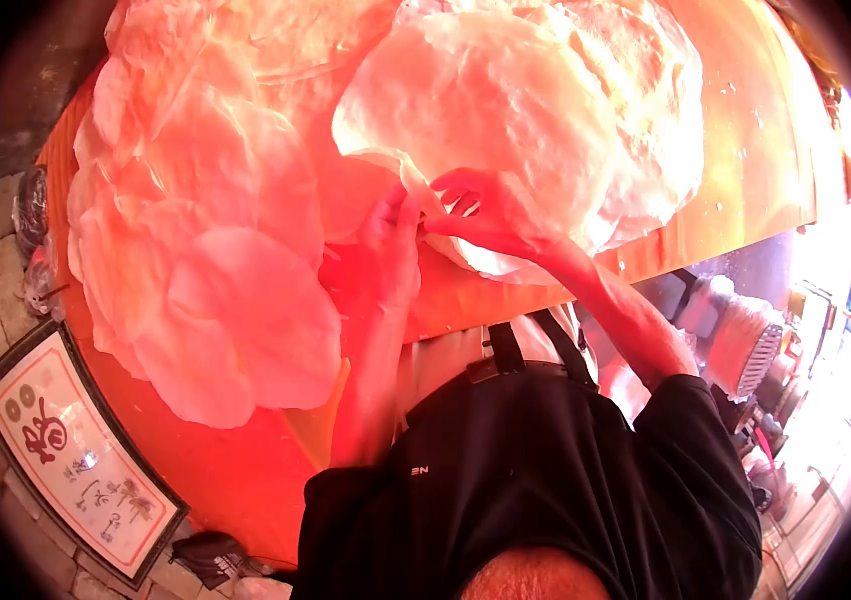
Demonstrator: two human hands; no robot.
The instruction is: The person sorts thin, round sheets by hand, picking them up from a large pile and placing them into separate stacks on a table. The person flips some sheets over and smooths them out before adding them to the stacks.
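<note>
A pile of thin round dough wrappers (485,100), pale and slightly wrinkled, lies before me on the orange-lit table. My left hand (391,232) is closed, pinching the raised near-left edge of a wrapper between thumb and fingers. Just to its right, my right hand (495,212) has its fingers curled round the same lifted edge, thumb and fingertips meeting close to the left ones. The edge folds up between both hands, while the rest of the sheet stays on the pile. Some fingertips are hidden by the fold.
More overlapping wrappers (245,310) spread over the left side of the table (235,470). A framed sign with brush characters (80,455) leans at the lower left. A dark bag (207,558) lies near it. Plastic-wrapped goods (740,345) stand beyond the table's right edge.
</note>
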